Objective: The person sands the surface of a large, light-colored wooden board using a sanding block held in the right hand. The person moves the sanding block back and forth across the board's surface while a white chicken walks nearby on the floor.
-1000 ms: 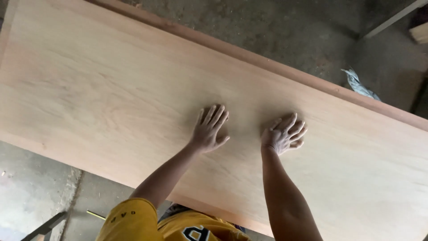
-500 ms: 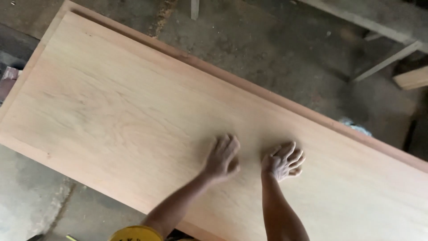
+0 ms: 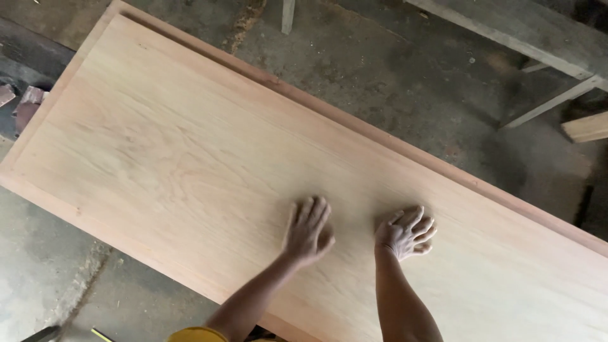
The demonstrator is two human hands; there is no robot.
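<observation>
A large pale wooden panel (image 3: 177, 145) with a darker reddish border lies flat and runs from the upper left to the lower right of the head view. My left hand (image 3: 307, 231) rests palm down on it, fingers apart. A little to its right, my right hand (image 3: 404, 233) presses on the same surface with fingers spread and slightly curled. Neither hand holds anything. Both forearms reach in from the bottom edge.
Dusty concrete floor (image 3: 392, 69) surrounds the panel. A grey wooden beam (image 3: 525, 31) with thin legs crosses the top right, and a pale wood offcut (image 3: 586, 126) lies at the right edge. Dark scraps (image 3: 22, 104) sit at the far left.
The view has shifted so more of the panel's left end and the floor beyond show. Both hands stay flat on the panel, side by side.
</observation>
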